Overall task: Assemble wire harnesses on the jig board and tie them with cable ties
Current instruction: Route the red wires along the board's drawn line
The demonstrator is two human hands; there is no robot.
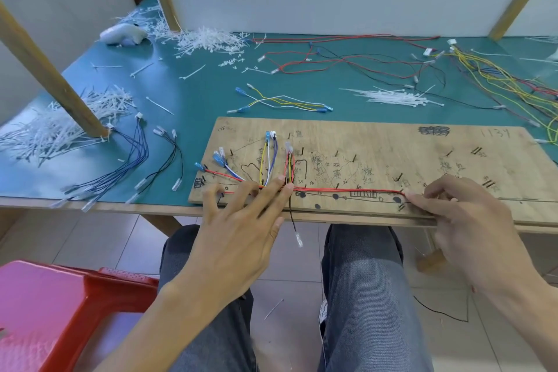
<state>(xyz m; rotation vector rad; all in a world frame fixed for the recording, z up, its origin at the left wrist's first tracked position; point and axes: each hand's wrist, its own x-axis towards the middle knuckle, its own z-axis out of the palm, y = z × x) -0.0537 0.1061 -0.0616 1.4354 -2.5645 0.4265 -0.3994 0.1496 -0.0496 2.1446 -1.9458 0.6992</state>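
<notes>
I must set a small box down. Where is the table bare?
Bare: mat between left tie heap and yellow-white wires; board at its far right. Crowded: far tie pile, red wires, board's left end, where harness and left hand lie.

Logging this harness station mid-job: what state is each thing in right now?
Wooden jig board, lying flat, partly wired.
Red wires, stretched along the board between both hands.
Left hand, fingers straight, pressing wires down.
Right hand, pinching the red wires.
Thin black wire, dangling off the board.
White plastic cable ties, loose heap.
</notes>
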